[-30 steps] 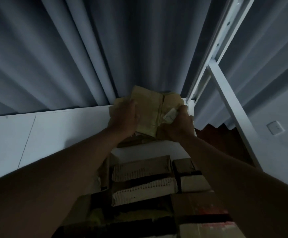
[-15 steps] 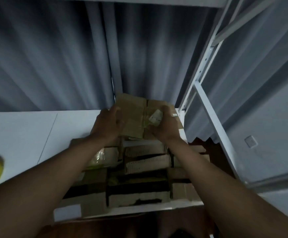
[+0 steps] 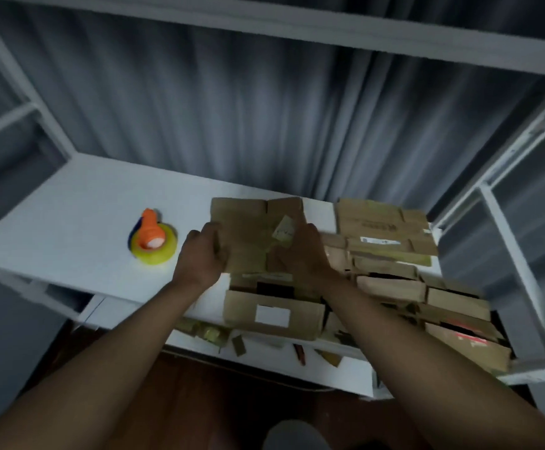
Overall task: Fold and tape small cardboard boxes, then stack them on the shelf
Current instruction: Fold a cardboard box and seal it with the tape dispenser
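Both forearms are bare to the frame's lower edge, with no sleeves; the left hand (image 3: pixel 201 254) and right hand (image 3: pixel 300 251) wear nothing.

left hand (image 3: pixel 201 254) + right hand (image 3: pixel 300 251) | hold cardboard box (image 3: pixel 248 228) | above shelf (image 3: pixel 70 222)
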